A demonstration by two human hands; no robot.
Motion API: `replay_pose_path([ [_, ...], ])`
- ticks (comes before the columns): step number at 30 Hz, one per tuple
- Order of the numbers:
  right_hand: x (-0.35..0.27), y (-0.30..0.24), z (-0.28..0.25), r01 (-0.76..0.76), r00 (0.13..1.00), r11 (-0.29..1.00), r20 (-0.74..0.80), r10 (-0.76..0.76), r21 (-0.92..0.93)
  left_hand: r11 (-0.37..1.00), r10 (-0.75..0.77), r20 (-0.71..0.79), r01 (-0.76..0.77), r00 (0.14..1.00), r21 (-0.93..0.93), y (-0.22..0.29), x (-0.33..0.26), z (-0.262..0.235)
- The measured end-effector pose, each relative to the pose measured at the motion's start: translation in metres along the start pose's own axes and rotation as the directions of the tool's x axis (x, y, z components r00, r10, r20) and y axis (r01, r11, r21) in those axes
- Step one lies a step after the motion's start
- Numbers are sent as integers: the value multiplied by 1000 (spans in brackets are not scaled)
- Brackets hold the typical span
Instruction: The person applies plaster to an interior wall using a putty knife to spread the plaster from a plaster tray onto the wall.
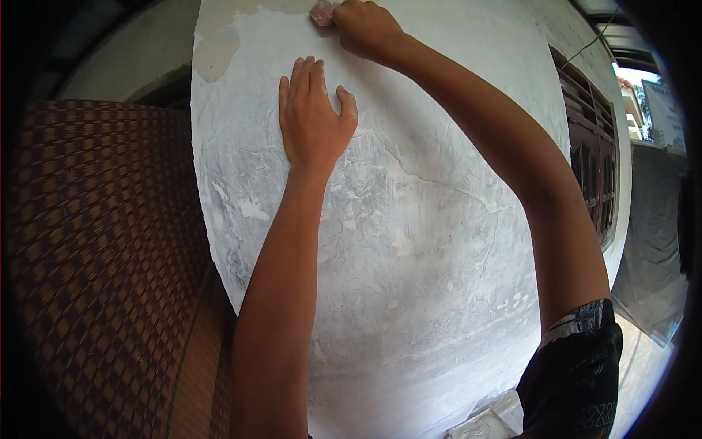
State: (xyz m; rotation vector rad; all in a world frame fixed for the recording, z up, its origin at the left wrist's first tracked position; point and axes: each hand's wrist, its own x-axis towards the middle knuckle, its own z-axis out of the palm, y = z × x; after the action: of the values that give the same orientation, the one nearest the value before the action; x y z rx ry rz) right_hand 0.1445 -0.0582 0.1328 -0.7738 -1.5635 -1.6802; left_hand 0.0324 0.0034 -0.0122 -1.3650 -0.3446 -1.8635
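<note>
Plastered wall (409,307), whitish and streaked with grey, fills the middle of the scene, and both hands are raised to its far part. There the right hand (368,31) has its fingers curled tightly around a pinkish lump (322,13), which sticks out to the left of the fist against the wall; such a compact grip probably lets the bent arm push firmly on a small piece. Nearer and to the left, the left hand (314,121) holds nothing: its fingers are stretched out, thumb apart, palm toward the wall, apparently laid flat on it, perhaps to steady the body. Pale smears mark its fingertips. A rough bare patch (217,55) shows at the wall's far left. Along the left side a brown woven mat (110,256) stands upright, possibly as a screen, while a brown wooden shutter (596,154) lies to the right. Near right, by the dark sleeve (570,373), sits a pale bundle (491,423); whether it is a container, or holds anything, I cannot tell.
</note>
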Motion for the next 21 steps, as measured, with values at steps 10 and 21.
replay_pose_path([
  [10, 15, 72, -15, -293, 954, 954, -86, 287, -58, 1000, -5, 3, 5, 1000, 5, 8, 1, 7],
  [21, 5, 31, -28, -230, 969, 968, -74, 238, 96, 1000, 7, 4, -7, 1000, 25, 2, 0, 1],
])
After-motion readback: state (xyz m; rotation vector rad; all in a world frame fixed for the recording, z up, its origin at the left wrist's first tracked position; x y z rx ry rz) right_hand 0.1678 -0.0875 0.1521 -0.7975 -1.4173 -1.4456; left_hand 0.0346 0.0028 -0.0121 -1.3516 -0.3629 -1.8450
